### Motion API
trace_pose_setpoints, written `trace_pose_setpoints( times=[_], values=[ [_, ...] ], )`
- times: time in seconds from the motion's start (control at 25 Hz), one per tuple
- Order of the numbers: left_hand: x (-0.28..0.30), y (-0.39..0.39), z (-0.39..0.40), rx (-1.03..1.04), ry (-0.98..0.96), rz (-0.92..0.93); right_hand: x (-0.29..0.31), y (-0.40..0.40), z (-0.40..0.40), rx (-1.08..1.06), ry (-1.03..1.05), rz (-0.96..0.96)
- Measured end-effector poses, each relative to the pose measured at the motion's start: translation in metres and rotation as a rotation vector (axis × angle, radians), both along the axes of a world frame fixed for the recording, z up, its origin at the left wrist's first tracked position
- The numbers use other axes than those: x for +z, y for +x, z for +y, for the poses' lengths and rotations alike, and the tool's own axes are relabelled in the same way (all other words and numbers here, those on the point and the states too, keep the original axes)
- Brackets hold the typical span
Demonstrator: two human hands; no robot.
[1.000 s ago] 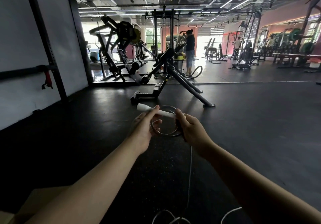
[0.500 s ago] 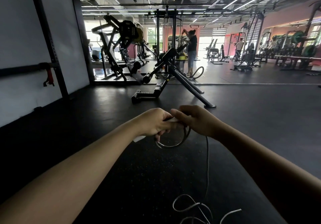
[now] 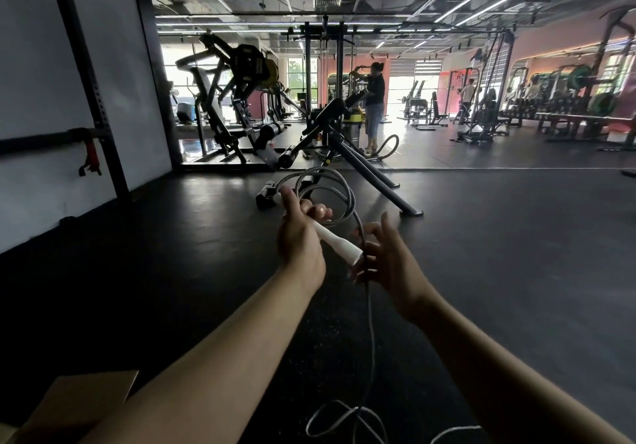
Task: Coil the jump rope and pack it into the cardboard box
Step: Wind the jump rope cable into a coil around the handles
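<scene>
My left hand (image 3: 298,237) is shut on the white handle (image 3: 339,238) of the jump rope, along with a few grey loops (image 3: 339,189) that stand up above its fingers. My right hand (image 3: 390,257) is just right of the handle's lower end, fingers spread, with the rope strand (image 3: 371,323) running down past its fingers; whether it pinches the strand I cannot tell. The strand hangs to the floor and ends in loose tangles (image 3: 347,419) between my forearms. A flap of the cardboard box (image 3: 79,399) shows at the bottom left, partly behind my left forearm.
Dark rubber gym floor (image 3: 499,271) spreads all around. A black slanted bench frame (image 3: 347,154) stands just beyond my hands. Weight machines fill the back left, and a wall with a black rack post (image 3: 93,99) runs along the left. A person (image 3: 373,106) stands far behind.
The handle has swung so that its free end points down right. The loops now stand above my left hand. My right hand has come off the coil and opened.
</scene>
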State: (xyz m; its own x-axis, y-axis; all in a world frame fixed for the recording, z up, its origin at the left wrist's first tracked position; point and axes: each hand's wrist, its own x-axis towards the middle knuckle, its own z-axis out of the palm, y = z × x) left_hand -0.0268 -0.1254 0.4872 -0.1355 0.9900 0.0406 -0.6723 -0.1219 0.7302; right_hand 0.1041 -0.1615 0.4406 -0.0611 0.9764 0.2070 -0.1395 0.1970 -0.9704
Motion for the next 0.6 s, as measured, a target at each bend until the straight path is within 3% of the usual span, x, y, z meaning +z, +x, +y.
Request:
trace_pose_setpoints(
  times=[0.12,0.36,0.6],
  values=[
    [-0.008,0.012,-0.009,0.069,-0.107,-0.008,-0.006,-0.031,-0.004,-0.063,0.085,0.004],
    [-0.027,-0.004,0.007,0.091,-0.055,0.182,0.005,-0.043,-0.002,-0.157,0.178,-0.001],
    [-0.044,-0.035,0.003,-0.275,-0.021,0.386,0.013,-0.022,0.007,-0.303,0.174,-0.183]
  ],
)
